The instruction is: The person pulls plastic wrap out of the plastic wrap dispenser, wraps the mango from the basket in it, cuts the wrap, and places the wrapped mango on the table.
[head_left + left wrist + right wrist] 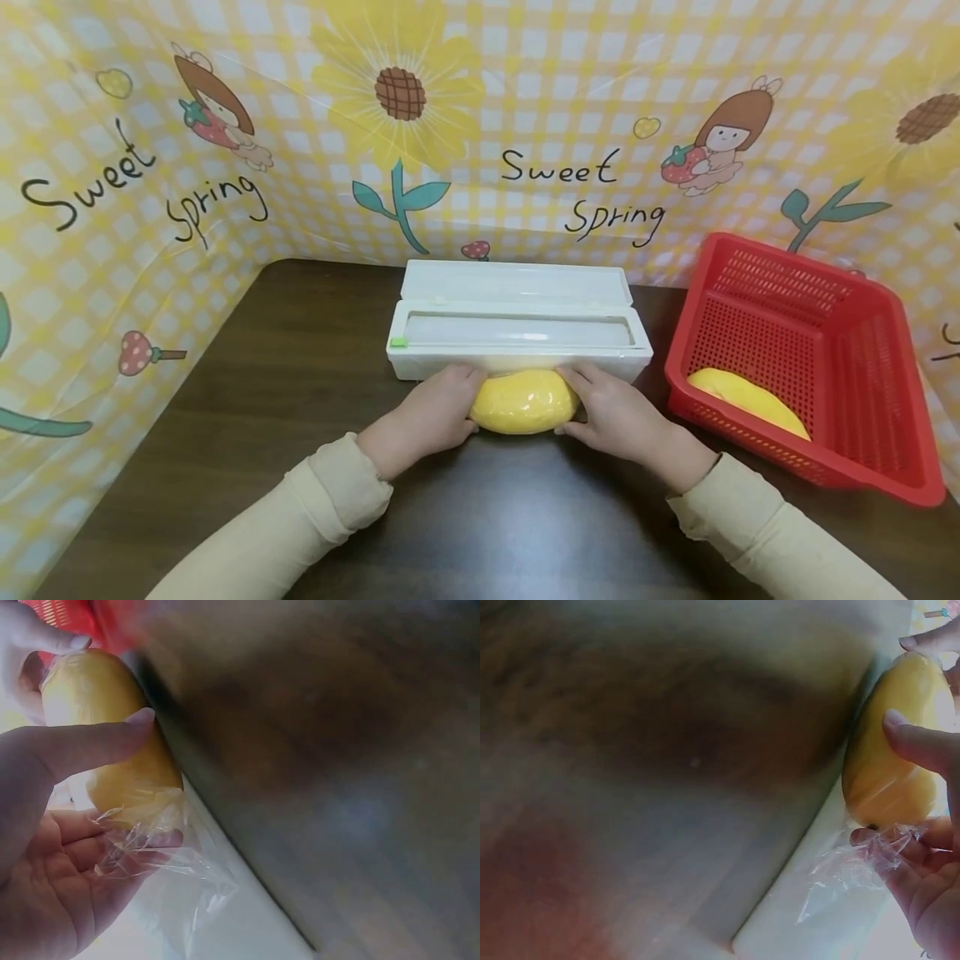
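A yellow mango [523,402], wrapped in shiny cling film, is held between both hands in front of a white cling film dispenser [517,364]. My left hand [437,412] grips its left end, thumb on the near side. At the other end, my right hand [618,417] holds it the same way. Loose, crumpled film [169,847] bunches at the fingers in the left wrist view. The right wrist view shows more gathered film [840,874] trailing from the fruit's tip by the right fingers.
The dispenser's lid [517,283] is raised, with a film roll [517,331] inside. To the right, a red plastic basket [847,350] contains another yellow mango [750,404]. A patterned cloth [480,125] stands behind the dark wooden table [300,333].
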A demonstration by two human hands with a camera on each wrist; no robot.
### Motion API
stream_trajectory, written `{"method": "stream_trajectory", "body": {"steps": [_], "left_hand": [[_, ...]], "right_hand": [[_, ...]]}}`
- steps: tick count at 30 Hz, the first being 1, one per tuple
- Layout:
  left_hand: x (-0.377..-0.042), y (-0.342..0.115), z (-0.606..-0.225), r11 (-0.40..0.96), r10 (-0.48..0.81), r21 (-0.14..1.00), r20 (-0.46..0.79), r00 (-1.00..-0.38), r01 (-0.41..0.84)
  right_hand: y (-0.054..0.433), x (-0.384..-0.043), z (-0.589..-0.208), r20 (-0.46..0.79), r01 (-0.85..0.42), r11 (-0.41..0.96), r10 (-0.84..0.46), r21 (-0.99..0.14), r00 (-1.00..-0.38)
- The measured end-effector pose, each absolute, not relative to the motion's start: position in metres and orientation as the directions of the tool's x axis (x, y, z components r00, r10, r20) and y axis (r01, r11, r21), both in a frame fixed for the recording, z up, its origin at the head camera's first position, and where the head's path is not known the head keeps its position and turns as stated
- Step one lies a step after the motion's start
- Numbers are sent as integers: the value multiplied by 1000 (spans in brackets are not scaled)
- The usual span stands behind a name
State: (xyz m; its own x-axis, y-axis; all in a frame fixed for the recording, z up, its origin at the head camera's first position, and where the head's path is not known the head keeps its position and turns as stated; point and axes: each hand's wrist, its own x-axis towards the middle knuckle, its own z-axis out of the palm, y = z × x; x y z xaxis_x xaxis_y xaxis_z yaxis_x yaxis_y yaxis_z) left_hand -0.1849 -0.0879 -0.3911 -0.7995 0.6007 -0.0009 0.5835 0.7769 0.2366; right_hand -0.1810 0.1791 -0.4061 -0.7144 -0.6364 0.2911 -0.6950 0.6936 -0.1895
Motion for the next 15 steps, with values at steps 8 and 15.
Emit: {"method": "stream_trajectory", "body": {"steps": [8,15], "left_hand": [[-184,-91,-385,750,605,321,21,-796,579],[-180,-95,-378,737,582,385,57,-811,555]], "right_hand": [[184,-177,-399,224,-652,712,-612,-262,-758],[188,-179,-390,185,-599,673,-585,-433,-790]]}}
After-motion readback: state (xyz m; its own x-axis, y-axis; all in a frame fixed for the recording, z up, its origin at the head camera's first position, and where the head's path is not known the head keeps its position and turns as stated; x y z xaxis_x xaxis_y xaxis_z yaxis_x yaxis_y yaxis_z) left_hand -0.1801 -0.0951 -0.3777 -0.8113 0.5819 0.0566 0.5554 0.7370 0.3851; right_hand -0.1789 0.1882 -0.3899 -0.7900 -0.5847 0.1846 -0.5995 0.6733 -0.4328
